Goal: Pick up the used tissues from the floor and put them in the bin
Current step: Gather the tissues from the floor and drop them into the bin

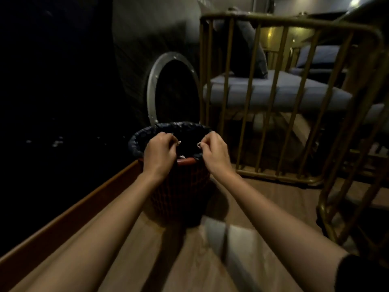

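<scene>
A red mesh bin [181, 192] lined with a dark bag [136, 142] stands on the wooden floor ahead of me. Both my hands hover over its open mouth. My left hand [160, 152] has its fingers curled, with a small white scrap of tissue [179, 142] showing at the fingertips. My right hand [212, 153] is also curled, pinching another small white tissue scrap [198, 145]. A pale bit of tissue [181, 157] shows inside the bin just under my left hand.
A gold metal-barred frame [248, 95] with blue cushions stands right of the bin. A round metal-rimmed opening [153, 85] sits in the wall behind it. A wooden skirting board [69, 213] runs along the dark left side. A pale blurred patch [223, 234] lies on the floor.
</scene>
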{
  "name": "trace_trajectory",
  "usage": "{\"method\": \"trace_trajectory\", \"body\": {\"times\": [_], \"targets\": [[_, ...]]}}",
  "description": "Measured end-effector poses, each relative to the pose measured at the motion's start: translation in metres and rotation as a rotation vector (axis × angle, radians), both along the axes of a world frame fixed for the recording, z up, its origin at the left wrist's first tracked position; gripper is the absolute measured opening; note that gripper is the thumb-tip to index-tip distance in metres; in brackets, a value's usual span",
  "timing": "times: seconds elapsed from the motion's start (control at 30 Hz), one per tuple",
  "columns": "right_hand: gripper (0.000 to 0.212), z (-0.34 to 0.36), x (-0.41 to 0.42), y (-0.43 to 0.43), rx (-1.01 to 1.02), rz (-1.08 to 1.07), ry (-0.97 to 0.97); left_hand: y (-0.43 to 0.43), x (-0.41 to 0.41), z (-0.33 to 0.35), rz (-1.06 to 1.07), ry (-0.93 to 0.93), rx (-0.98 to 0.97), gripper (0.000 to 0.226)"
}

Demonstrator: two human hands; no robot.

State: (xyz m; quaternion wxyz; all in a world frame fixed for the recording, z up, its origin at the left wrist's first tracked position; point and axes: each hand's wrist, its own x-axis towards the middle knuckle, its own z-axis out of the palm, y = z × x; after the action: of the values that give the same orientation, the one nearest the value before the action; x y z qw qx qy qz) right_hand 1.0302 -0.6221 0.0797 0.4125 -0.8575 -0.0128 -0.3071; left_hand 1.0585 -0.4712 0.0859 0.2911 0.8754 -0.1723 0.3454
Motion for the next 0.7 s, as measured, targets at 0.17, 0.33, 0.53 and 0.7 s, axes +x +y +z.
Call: {"method": "trace_trajectory", "body": {"times": [0.17, 0.33, 0.53, 0.7], "targets": [[0.020, 0.017, 0.037, 0.034, -0.301, -0.048, 0.297, 0.024, 0.031, -0.004, 0.206, 0.285, 0.015, 0.024], [0.024, 0.000, 0.020, 0.024, -0.365, -0.017, 0.330, 0.071, -0.006, -0.005, 0.155, 0.137, 0.168, 0.023], [0.020, -0.036, -0.069, 0.045, -0.230, 0.027, -0.092, 0.176, -0.130, -0.022, 0.116, 0.380, 0.413, 0.020], [0.021, -0.120, -0.141, 0.139, -0.144, 0.327, 0.191, 0.245, -0.255, -0.087, 0.292, 0.850, 0.456, 0.028]]}}
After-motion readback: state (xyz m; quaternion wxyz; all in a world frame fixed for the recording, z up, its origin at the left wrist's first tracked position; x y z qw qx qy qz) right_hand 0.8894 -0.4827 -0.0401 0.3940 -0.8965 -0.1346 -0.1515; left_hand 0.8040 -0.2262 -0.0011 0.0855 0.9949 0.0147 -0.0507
